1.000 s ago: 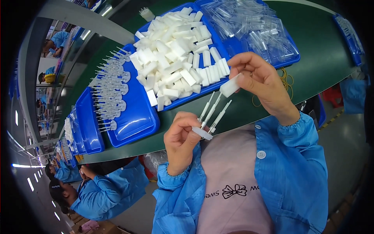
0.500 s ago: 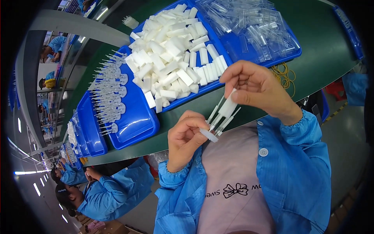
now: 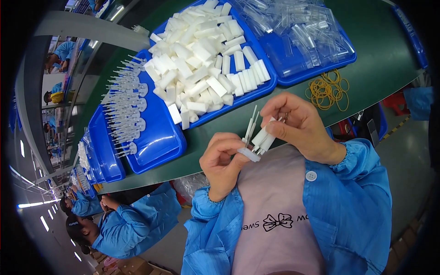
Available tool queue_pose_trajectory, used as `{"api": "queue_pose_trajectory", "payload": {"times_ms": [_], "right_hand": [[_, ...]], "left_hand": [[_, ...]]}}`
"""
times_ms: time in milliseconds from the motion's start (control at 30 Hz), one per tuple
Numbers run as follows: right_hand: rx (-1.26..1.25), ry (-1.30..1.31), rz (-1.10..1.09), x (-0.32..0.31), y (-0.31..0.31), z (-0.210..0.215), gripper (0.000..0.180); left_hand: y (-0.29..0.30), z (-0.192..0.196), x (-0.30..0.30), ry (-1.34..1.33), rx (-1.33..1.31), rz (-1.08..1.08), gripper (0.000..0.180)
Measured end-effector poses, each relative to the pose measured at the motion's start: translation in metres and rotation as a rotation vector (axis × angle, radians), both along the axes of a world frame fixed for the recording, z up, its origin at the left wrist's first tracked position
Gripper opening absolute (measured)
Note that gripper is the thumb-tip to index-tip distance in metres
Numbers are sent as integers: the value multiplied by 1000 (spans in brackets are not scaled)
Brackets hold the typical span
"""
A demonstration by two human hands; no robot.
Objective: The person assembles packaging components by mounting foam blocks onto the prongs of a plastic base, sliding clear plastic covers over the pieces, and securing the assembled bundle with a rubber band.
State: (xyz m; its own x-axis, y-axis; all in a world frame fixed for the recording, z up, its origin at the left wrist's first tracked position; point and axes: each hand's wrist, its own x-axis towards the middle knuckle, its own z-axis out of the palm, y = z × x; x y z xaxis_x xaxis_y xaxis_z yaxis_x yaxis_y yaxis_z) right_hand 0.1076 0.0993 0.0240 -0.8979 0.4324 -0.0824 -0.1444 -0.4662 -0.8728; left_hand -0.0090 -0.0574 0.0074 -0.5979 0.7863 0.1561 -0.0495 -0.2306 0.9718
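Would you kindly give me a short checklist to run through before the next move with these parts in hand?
1. Left hand gripping the round white base: ok.
2. Right hand holding the white block: ok.
3. Block fully seated against the base: cannot tell at this angle.
4. Spare white blocks available in the blue tray: ok, heaped.
5. Yellow rubber bands apart from both hands: ok, lying on the green table.

Black printed lettering (image 3: 254,226) stands upside down on the pale pink fabric shirt (image 3: 279,192). It flanks a black outlined bow (image 3: 277,222).
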Motion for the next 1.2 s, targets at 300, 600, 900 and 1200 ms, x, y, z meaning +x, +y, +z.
{"api": "queue_pose_trajectory", "payload": {"times_ms": [300, 600, 900, 1200], "right_hand": [[140, 38, 189, -3, 20, 1, 21], [137, -78, 284, -2, 21, 17, 15], [704, -21, 130, -22, 50, 7, 21], [1838, -380, -255, -46, 79, -38, 23]], "left_hand": [[2, -2, -8, -265, -58, -43, 24], [1, 1, -8, 41, -37, -53, 24], [8, -4, -14, -153, -32, -66, 23], [7, -5, -14, -171, -4, 30, 23]]}}
